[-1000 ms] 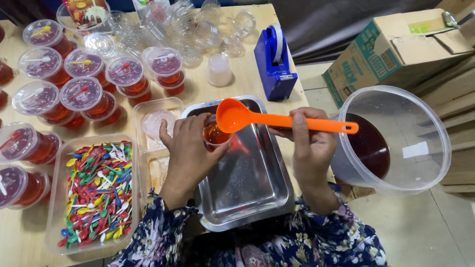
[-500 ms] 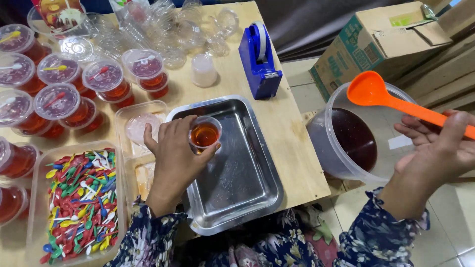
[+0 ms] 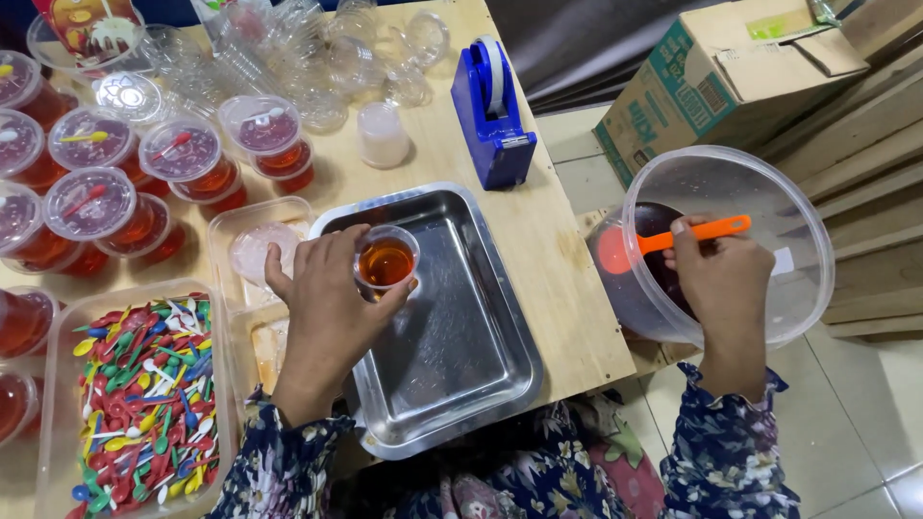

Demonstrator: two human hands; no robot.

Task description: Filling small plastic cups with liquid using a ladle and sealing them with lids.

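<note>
The left hand is clamped around a small clear cup of amber liquid, held over the near-left part of the steel tray at the tabletop's front edge. The right hand grips the handle of an orange ladle, whose bowl seems dipped in the dark liquid of a big clear tub off the table's right edge. Left of the tray lies a bin of coloured spoons; lidded cups stand behind it.

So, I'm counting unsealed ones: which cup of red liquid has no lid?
The small cup in the left hand, over the steel tray; the others carry lids.
</note>
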